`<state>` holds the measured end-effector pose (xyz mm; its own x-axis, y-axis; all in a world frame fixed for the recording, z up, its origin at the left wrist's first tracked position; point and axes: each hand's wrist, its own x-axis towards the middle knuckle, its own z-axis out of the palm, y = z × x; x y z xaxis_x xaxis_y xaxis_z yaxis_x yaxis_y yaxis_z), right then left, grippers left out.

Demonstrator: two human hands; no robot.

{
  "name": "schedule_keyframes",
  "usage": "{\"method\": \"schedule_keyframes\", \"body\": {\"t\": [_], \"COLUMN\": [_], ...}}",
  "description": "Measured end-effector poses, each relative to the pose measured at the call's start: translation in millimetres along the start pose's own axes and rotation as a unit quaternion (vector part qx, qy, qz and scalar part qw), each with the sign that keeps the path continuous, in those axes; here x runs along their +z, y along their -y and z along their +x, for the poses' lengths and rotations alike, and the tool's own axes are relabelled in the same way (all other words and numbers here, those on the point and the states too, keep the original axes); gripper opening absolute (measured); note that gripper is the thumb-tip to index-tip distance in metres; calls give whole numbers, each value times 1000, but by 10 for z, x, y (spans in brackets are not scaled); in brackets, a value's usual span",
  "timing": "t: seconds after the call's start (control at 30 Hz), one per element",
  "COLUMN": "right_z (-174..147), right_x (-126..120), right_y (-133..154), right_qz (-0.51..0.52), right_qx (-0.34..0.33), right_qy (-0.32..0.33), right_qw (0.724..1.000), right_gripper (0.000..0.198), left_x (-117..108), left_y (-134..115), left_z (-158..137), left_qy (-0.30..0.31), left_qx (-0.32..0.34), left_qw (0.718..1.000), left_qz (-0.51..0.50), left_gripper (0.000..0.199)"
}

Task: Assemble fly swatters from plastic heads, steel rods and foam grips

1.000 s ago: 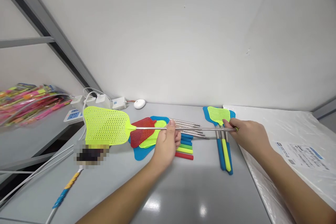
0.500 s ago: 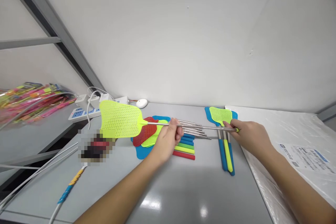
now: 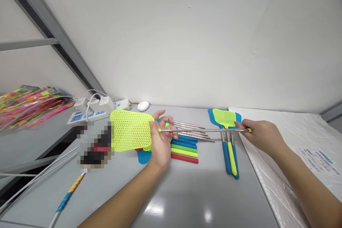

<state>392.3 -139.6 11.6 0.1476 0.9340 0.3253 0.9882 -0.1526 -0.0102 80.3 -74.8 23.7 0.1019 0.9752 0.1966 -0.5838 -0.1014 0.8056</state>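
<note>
A yellow-green fly swatter point(image 3: 130, 130) with a metal rod is held level above the table. My right hand point(image 3: 260, 135) is closed around the rod's far right end, where a small green tip shows. At the neck of the swatter is my left hand point(image 3: 161, 146), palm up, its fingers loosely spread beside the rod and its thumb against the mesh head. Behind this hand lie more swatters with metal rods point(image 3: 189, 125) and blue, green, yellow and red handles point(image 3: 184, 152), their heads mostly hidden. Below my right hand, blue and yellow-green swatters point(image 3: 226, 118) lie together.
A power strip point(image 3: 91, 117) with white plugs and cables stands at the back left, beside a white rounded object point(image 3: 143, 106). Bagged colourful items point(image 3: 34, 107) lie far left. A blurred-out object point(image 3: 94, 148) hangs at left. White wrapped sheeting point(image 3: 288, 128) covers the right.
My left hand has slid left along the rod to the swatter's neck, and its fingers have opened. The swatter has shifted slightly right with my right hand.
</note>
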Motion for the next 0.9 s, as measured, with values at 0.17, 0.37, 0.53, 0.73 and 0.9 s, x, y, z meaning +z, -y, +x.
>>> {"method": "schedule_keyframes", "body": {"t": [0.17, 0.37, 0.53, 0.73, 0.9], "right_z": [-22, -80, -203, -219, -155], "right_x": [28, 10, -36, -82, -42], "right_y": [116, 402, 819, 845, 656], "right_qz": [37, 40, 85, 97, 95], "right_qx": [-34, -32, -76, -48, -21], "right_qy": [13, 3, 24, 7, 36], "right_qw": [999, 999, 993, 994, 995], "right_gripper": [51, 52, 48, 48, 46], "left_x": [-17, 56, 182, 163, 119], "left_y": [-85, -34, 41, -6, 58], "left_z": [3, -115, -365, -315, -233], "left_qy": [-37, -41, 27, 39, -15], "left_qx": [80, 60, -23, -8, 19], "left_qw": [995, 996, 998, 997, 1000], "left_qz": [37, 44, 61, 69, 14], "left_gripper": [30, 32, 38, 46, 41]}}
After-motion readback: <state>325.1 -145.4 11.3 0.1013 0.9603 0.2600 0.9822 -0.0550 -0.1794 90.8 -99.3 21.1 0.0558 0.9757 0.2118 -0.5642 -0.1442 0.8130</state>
